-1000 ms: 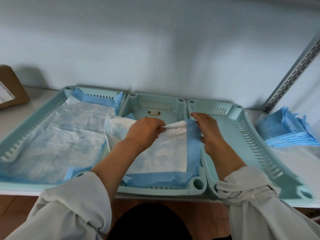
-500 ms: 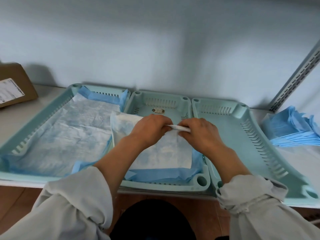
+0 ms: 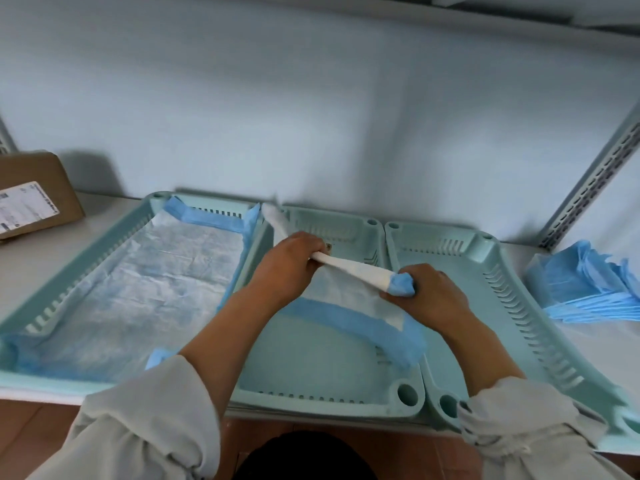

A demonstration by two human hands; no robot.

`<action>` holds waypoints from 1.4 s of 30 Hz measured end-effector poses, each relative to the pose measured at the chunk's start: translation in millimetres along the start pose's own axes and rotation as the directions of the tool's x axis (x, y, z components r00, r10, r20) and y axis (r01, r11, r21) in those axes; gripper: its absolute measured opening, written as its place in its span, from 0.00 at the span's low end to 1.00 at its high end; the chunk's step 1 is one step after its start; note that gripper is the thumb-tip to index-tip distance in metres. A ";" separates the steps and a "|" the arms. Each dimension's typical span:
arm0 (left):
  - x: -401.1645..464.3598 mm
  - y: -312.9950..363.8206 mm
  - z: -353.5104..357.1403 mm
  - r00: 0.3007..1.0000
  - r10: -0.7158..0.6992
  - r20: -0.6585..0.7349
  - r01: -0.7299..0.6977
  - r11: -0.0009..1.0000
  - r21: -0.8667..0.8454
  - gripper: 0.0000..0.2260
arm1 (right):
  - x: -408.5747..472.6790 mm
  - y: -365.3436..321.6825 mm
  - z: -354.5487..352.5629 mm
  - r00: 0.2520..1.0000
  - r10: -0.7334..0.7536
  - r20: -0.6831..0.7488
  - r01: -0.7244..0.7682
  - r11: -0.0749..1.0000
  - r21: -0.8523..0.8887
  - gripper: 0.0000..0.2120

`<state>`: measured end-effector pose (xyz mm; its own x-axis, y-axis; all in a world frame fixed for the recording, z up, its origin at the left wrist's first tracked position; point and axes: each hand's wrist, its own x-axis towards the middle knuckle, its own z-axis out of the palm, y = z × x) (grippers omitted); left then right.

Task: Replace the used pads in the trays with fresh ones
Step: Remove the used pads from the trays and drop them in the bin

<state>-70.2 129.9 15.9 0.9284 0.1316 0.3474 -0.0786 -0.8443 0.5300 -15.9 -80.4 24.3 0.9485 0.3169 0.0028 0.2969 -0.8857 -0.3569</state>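
Observation:
Three pale green trays stand side by side on the shelf. Over the middle tray (image 3: pixel 322 403) I hold a white pad with blue edges (image 3: pixel 349 292), its far part rolled into a tight tube. My left hand (image 3: pixel 287 265) grips the roll near its left end. My right hand (image 3: pixel 426 292) grips the blue right end. The unrolled part hangs down to the tray floor. The left tray (image 3: pixel 86 244) holds a spread white and blue pad (image 3: pixel 138 289). The right tray (image 3: pixel 485 306) has no pad in it.
A stack of folded blue pads (image 3: pixel 588 289) lies on the shelf at the right. A brown cardboard box (image 3: pixel 31 195) sits at the far left. A slotted metal upright (image 3: pixel 595 178) rises at the right. The wall is close behind the trays.
The pad lay mostly flat in the middle tray; both hands have rolled it from the far edge towards me and lifted it, baring the tray's near floor.

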 end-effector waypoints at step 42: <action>-37.0 -40.4 -20.8 0.612 -0.289 0.736 0.243 0.955 0.172 0.08 | 0.7 -3.1 19.7 0.935 -0.129 0.332 0.136 0.991 0.001 0.07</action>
<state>-109.0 169.9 -2.3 0.8582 -0.0579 -0.5100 0.2133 -0.8635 0.4570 -18.3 -70.7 7.0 0.8116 0.5225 -0.2614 0.4230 -0.8341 -0.3541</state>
